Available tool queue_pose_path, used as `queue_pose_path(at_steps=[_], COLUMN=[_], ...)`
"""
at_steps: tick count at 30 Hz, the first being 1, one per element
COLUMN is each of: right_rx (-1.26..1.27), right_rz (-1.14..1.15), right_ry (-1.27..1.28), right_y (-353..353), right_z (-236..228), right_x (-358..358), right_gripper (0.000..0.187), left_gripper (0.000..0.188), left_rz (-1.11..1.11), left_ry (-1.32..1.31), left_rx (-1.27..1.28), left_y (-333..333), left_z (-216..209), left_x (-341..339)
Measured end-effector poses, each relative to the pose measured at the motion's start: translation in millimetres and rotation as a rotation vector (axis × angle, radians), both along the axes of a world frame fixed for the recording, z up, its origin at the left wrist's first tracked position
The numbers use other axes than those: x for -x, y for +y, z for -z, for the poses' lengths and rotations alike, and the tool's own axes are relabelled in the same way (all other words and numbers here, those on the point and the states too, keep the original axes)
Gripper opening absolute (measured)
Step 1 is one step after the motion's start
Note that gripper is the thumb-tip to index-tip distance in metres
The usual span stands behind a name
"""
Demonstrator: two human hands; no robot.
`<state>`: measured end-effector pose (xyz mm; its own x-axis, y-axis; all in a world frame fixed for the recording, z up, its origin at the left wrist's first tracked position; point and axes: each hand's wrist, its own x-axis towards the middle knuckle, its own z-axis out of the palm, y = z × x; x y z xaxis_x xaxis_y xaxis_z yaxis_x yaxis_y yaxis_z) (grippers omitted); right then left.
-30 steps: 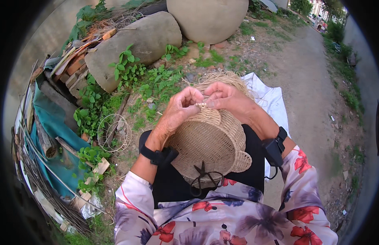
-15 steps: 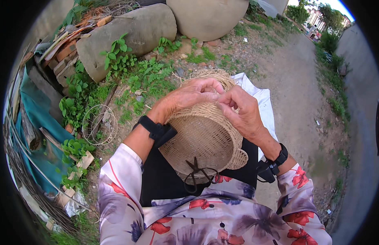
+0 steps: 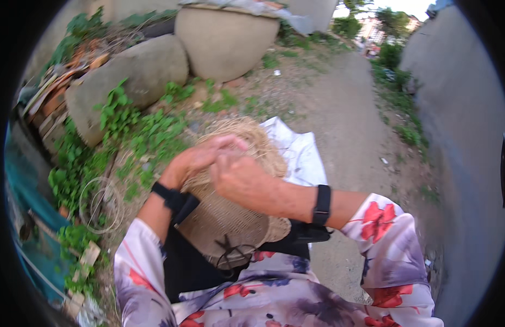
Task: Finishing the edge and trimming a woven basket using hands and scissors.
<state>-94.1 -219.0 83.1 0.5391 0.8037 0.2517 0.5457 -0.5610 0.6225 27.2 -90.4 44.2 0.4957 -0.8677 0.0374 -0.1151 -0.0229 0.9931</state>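
Observation:
A woven basket of pale twisted cord rests on my dark-clad lap, its opening toward me, with a small looped ear at its right. My left hand bends over the far rim, fingers curved to the right. Crossing in front of it, my right hand is a closed fist against the left fingertips. What the fingers pinch is hidden and blurred. Black-handled scissors lie at the basket's near edge. Beyond the hands sits a loose bundle of straw-coloured cord.
A white sheet lies under the bundle. To the left are a coil of pale cane, green plants and a teal tarp. A large clay vat and stone cylinder stand beyond. A grey wall runs along the right.
My right hand has swung left and toward me, its forearm now crossing over the basket. The left fingers stay near the rim. The whole view has turned to the right.

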Motion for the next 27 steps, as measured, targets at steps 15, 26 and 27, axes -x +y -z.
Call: queue_pose_path(at_steps=[15,26,27], right_rx=[0.161,-0.813,-0.814], right_rz=[0.25,0.247,0.224], right_ry=[0.138,0.263,0.283], right_y=[21.7,-54.4,-55.3], right_z=[14.1,-4.4,-5.5], right_x=[-5.0,-17.2,-14.2], right_gripper=[0.011,0.01,0.01], left_gripper=[0.039,0.038,0.039], left_rz=[0.121,0.053,0.062], left_ry=[0.292,0.177,0.24], left_rx=[0.102,0.129,0.067], left_y=[4.4,0.3,6.1], left_z=[-0.7,-2.2,-5.3], left_x=[3.3,9.4,10.3])
